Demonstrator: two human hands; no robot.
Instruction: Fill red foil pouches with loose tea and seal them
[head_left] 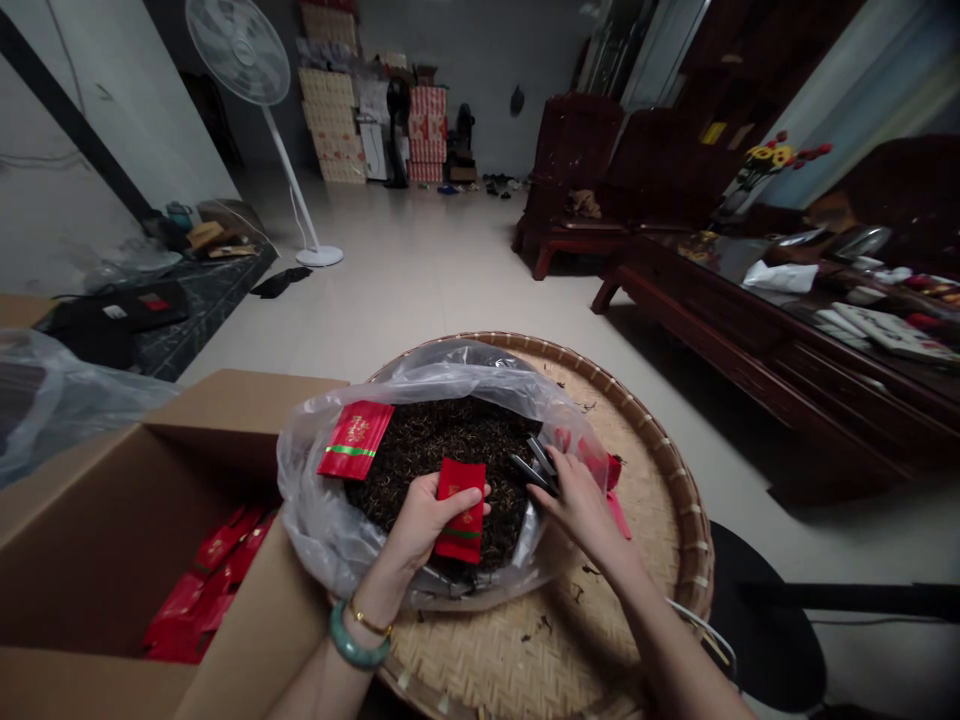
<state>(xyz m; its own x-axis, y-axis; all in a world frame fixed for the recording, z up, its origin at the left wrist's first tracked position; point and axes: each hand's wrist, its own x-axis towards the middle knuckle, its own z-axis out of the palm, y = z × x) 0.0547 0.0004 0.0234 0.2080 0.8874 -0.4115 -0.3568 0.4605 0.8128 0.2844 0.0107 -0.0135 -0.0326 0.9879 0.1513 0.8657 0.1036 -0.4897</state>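
My left hand (427,520) is closed on a small red packet (459,508) with a green stripe, thumb across its front. It is held over dark, twisted tea leaves (450,430) that fill a clear plastic bag (311,540). At the right side of the leaves, my right hand (574,495) grips dark metal tongs (534,466) with two prongs apart, pointing left. Another red packet (356,440) lies on the leaves at the bag's left edge. Pinkish-red pieces (616,510), partly behind the plastic, rest beside my right hand.
The bag stands on a round woven bamboo tray (517,665). On the left, an open cardboard box (82,540) contains several red packets (206,590). A wooden table (720,340) is at the right; a white fan (322,257) stands farther back. A black round base (765,620) sits near the tray.
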